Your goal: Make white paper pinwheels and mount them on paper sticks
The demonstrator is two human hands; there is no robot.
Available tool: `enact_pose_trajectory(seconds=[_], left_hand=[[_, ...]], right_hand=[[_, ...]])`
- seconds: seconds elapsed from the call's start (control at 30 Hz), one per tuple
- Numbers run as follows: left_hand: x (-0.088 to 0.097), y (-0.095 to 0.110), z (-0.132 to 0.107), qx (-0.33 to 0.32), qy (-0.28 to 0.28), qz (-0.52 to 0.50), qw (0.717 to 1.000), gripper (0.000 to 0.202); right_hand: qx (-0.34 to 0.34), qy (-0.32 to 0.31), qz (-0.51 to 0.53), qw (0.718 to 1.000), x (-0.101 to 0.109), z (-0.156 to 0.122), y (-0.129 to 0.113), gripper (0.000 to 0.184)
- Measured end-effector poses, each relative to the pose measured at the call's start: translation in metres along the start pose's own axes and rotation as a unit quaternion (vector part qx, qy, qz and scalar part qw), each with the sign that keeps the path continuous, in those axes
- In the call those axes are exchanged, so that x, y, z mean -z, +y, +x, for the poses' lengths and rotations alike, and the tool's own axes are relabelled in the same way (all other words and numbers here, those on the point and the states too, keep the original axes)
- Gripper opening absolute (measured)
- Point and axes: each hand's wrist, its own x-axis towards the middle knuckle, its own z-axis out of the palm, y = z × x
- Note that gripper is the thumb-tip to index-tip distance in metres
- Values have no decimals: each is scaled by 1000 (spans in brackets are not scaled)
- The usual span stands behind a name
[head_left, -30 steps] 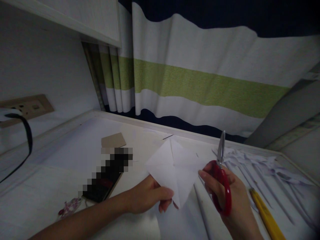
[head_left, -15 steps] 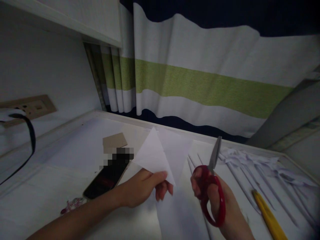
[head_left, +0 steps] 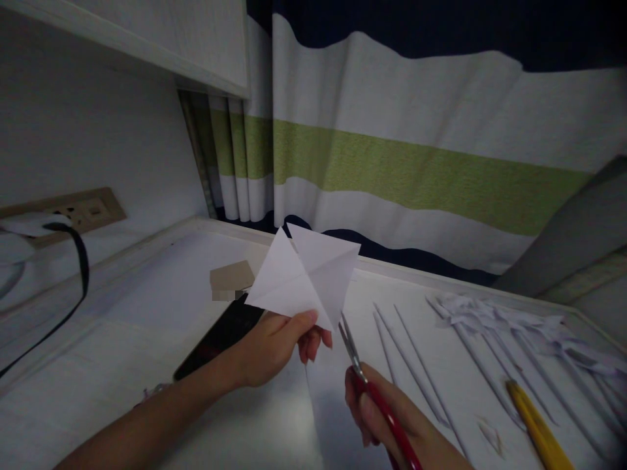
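Observation:
My left hand (head_left: 281,343) pinches a folded sheet of white paper (head_left: 304,277) by its lower edge, thumb on top and fingers curled beneath. The paper shows two triangular flaps that meet along a slanting crease. In my right hand (head_left: 382,405) is a pair of scissors (head_left: 386,418) with red handles, its blades pointing up and slightly apart. The blade tips are right beside the paper's lower right corner; whether they touch it I cannot tell. Part of the handles is covered by my fingers and cut off by the lower edge of the view.
Behind my left hand lie a black phone (head_left: 215,343) and a brown card (head_left: 230,275). Thin white paper rods (head_left: 411,359), more with crumpled paper ends (head_left: 499,320), and a yellow-handled tool (head_left: 536,427) lie at right. A cable (head_left: 81,261) hangs from the wall socket (head_left: 95,209).
The folded paper has risen and opened out into two flaps. My right hand has brought the scissors left and down, their tips now beside the paper's corner.

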Motion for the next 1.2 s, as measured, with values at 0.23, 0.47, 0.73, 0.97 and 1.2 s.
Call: enact_pose_trajectory(seconds=[0.23,0.47,0.73,0.97,1.2], left_hand=[[-1,-4,0,-12,1,0,1000,40],[-2,-3,-1,-13,-26,10,1000,45],[-3,-1,-3,7,-34,34,999,45],[-3,-2,-3,-1,-28,36,999,45],[-4,-1,-3,7,-27,41,999,45]], right_hand=[[-2,-31,-25,999,2,-1,-3,43],[-23,-50,-9,998,2,-1,-1,47],[-52,-87,33,994,4,-3,-11,44],[-69,-77,34,994,3,-4,-15,46],[-80,-74,41,993,2,-6,-15,47]])
